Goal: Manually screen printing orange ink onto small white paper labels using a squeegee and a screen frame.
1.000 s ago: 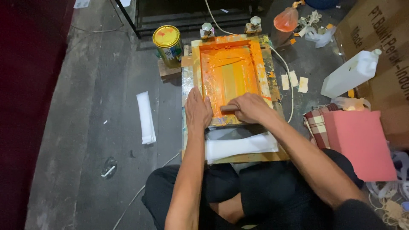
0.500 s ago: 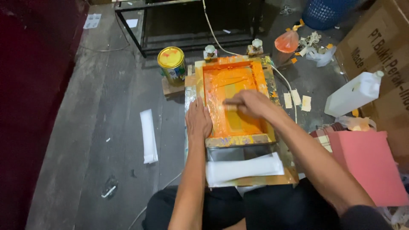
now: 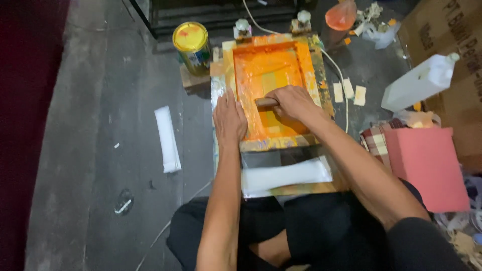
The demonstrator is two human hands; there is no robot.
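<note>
Head view showed a person seated on the floor over an orange-stained screen frame (image 3: pixel 273 90). The right hand (image 3: pixel 293 103) was clenched around a squeegee (image 3: pixel 265 102), whose wooden handle showed just left of the fingers, lying across the middle of the orange mesh. The left hand (image 3: pixel 229 118) lay flat and released, palm down, pressing the frame's left rail. The frame sat on a board (image 3: pixel 301 188), with two knobs at its far edge. Just in front of the frame, nearer the person, a white strip (image 3: pixel 286 174) lay across the board. A yellow-lidded can (image 3: pixel 192 46) stood beside the frame's far left corner. Another white strip (image 3: pixel 167 138) lay on the floor well to the left. To the right were a white jug (image 3: pixel 419 83) on its side and a pink box (image 3: pixel 429 165).
</note>
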